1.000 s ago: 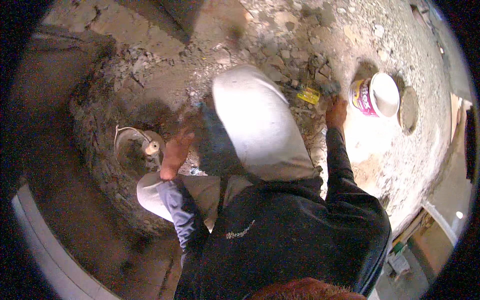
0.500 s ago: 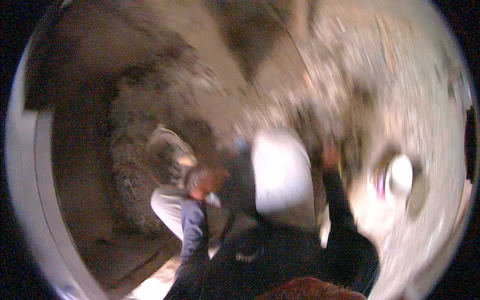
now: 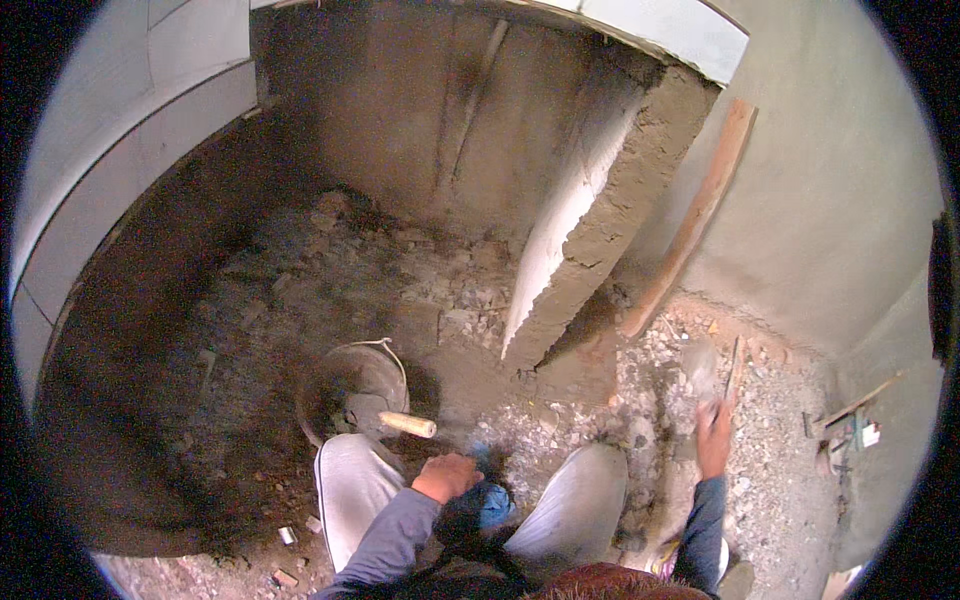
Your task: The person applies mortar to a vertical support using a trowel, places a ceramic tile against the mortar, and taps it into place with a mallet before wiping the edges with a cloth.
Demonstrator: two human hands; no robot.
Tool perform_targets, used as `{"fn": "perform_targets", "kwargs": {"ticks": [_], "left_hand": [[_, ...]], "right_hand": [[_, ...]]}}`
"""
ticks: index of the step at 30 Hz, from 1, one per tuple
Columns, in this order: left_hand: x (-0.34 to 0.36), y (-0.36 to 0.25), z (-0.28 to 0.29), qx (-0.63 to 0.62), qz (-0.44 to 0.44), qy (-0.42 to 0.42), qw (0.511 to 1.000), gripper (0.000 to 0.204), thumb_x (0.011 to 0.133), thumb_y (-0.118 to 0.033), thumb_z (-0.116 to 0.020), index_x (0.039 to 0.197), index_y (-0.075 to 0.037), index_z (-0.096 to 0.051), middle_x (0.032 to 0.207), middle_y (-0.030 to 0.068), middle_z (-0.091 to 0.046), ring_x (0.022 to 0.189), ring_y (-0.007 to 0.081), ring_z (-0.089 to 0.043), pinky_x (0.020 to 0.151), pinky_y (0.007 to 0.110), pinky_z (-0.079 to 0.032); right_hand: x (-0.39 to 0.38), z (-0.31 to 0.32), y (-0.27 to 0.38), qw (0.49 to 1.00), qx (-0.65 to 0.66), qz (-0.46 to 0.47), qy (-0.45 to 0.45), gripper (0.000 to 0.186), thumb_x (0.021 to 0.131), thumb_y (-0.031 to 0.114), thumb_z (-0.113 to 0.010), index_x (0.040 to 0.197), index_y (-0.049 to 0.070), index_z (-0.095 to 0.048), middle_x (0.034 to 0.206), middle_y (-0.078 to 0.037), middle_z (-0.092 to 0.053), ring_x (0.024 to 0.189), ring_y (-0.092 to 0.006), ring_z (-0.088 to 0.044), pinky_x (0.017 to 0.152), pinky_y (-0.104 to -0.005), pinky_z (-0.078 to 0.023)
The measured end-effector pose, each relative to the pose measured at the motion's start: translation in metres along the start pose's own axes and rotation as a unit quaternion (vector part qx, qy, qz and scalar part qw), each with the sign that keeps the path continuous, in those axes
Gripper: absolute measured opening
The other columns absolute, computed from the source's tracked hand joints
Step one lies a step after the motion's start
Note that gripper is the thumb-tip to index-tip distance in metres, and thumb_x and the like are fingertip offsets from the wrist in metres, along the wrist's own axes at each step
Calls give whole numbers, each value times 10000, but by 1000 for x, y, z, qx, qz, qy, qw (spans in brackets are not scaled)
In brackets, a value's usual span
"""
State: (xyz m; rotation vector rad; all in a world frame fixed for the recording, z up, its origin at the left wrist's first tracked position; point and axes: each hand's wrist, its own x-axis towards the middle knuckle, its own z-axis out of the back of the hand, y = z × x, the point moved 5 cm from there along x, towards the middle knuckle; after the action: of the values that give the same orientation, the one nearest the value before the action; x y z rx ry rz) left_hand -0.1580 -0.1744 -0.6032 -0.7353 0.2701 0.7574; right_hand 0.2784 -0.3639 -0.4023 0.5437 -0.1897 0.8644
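My left hand point(image 3: 447, 480) hangs between my knees above a blue object point(image 3: 495, 508), its fingers curled round something I cannot make out, if anything. Left of it sits a metal bucket point(image 3: 318, 390) holding grey mortar point(image 3: 362, 405), with a pale tool handle point(image 3: 405, 423) poking out over the rim. Out to the right, my right hand point(image 3: 714, 440) is closed on a thin upright strip point(image 3: 733, 365) over the rubble. A blurred greyish shape is just beyond those fingers, too indistinct to name.
A mortar-faced pier point(image 3: 630, 200) with a jagged white side rises ahead, a wooden board point(image 3: 690, 230) leaning beside it. White tiled ledges point(image 3: 160, 130) curve along the left. Broken rubble point(image 3: 290, 240) covers the floor. Small debris and a stick point(image 3: 865, 400) lie against the right wall.
The view has swung up to the walls and pier, so bucket and knees appear lower. The printed white pail has nearly left view behind my right arm, whose hand now grips a strip.
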Motion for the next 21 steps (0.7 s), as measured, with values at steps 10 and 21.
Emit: {"fn": "perform_targets", "kwargs": {"ticks": [10,21], "left_hand": [[-21,-2,12,-26,-8,-74,997,404,950,-458,-640,1122,-110,-752,1133,196,-737,1085,406,-705,931,531,-551],[-15,8,18,-29,14,-57,998,427,965,-468,-627,1161,-109,-747,1170,190,-731,1115,394,-696,946,521,-550]], "right_hand": [[115,202,418,864,-106,405,-280,371,998,396,-654,1238,114,-665,1131,-151,-723,973,-335,-718,812,-435,-564],[152,215,535,807,-219,459,-300,278,949,341,-662,1087,99,-665,974,-183,-702,908,-387,-684,745,-481,-537]]}}
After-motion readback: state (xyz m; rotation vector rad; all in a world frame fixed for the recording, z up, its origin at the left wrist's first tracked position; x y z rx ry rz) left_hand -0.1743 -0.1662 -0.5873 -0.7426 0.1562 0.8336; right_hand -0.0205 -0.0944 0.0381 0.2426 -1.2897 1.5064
